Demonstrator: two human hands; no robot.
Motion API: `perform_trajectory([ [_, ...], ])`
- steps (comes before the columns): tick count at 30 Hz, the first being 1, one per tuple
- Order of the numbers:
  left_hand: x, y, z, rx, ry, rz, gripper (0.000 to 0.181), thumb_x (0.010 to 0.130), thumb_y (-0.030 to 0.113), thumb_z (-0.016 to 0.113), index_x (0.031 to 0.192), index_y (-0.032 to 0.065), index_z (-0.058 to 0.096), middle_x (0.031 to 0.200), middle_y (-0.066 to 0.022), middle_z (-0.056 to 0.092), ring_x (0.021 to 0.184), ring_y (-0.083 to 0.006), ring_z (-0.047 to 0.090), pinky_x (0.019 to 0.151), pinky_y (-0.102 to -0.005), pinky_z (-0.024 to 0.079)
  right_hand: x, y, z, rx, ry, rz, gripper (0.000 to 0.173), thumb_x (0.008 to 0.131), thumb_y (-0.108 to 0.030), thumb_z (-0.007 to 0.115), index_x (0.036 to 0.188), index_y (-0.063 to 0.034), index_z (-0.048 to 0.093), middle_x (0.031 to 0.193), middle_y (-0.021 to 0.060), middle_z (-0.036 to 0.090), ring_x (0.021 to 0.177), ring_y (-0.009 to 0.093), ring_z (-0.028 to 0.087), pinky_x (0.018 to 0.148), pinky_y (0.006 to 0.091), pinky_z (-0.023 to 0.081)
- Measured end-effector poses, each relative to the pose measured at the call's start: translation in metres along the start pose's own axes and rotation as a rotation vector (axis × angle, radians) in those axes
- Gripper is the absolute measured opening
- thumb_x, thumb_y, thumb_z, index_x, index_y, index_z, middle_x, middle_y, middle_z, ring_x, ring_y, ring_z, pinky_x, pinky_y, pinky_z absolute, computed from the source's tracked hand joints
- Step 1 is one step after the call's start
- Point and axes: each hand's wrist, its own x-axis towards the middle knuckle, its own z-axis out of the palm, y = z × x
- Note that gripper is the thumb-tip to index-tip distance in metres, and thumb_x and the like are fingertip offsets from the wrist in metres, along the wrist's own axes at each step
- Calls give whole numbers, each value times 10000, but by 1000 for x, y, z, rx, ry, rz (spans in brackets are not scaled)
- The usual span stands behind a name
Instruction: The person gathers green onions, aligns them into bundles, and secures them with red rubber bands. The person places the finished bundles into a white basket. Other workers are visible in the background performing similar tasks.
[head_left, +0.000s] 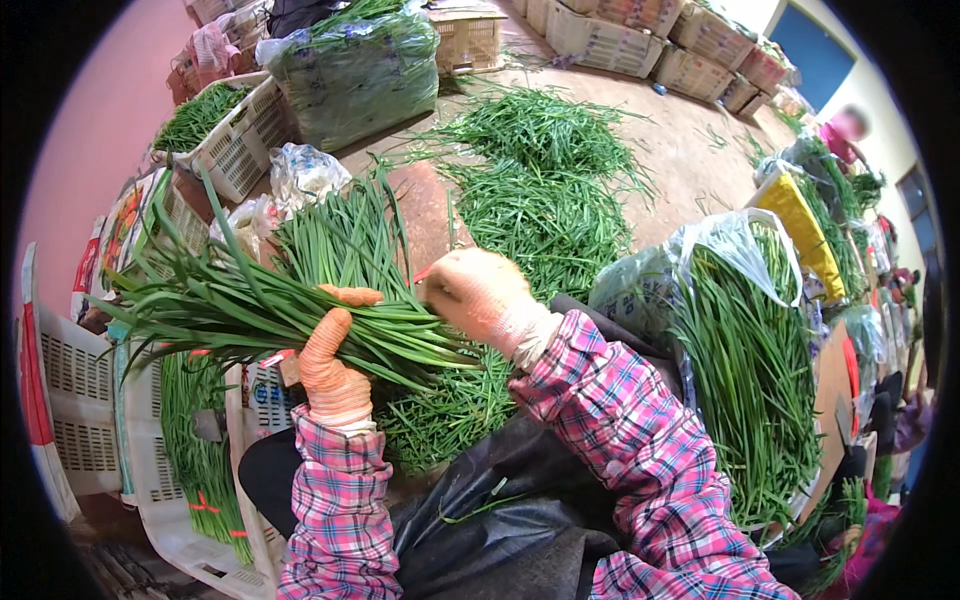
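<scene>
My left hand (334, 367), in an orange knit glove, grips a bunch of long flat green leaves (225, 296), which look like garlic chives. The leaf tips fan out to the left and the pale stem ends point right. My right hand (484, 296), gloved the same way, is curled at the upper edge of the stem ends. Blur hides whether its fingers hold any stems. Just beyond the bunch, loose chives (341, 232) lie beside a reddish-brown board (427, 217). A bit of red (421, 274) shows by my right hand.
Trimmed leaves (540, 225) are heaped on the floor ahead. To the left, a white plastic crate (150, 450) holds red-banded chives (187, 435). A plastic-lined load of chives (742, 360) stands at right. Crates and cardboard boxes (600, 45) line the back; other people are at far right.
</scene>
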Motion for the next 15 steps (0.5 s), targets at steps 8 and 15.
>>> perform_trajectory([
  [8,-1,-3,-17,-4,-31,16,324,857,89,660,1164,56,563,1035,-118,657,1011,-326,622,972,-484,462,-14,15,-36,613,-258,195,371,987,-309,504,1134,1,646,1099,131,688,1031,212,643,891,330,491],
  [15,-3,-9,1,-249,77,-102,391,870,4,634,1248,45,542,1250,-151,595,1181,-294,563,1030,-449,452,1,-41,-11,115,-367,-156,549,856,-467,618,1116,12,552,987,214,627,969,383,610,833,453,485],
])
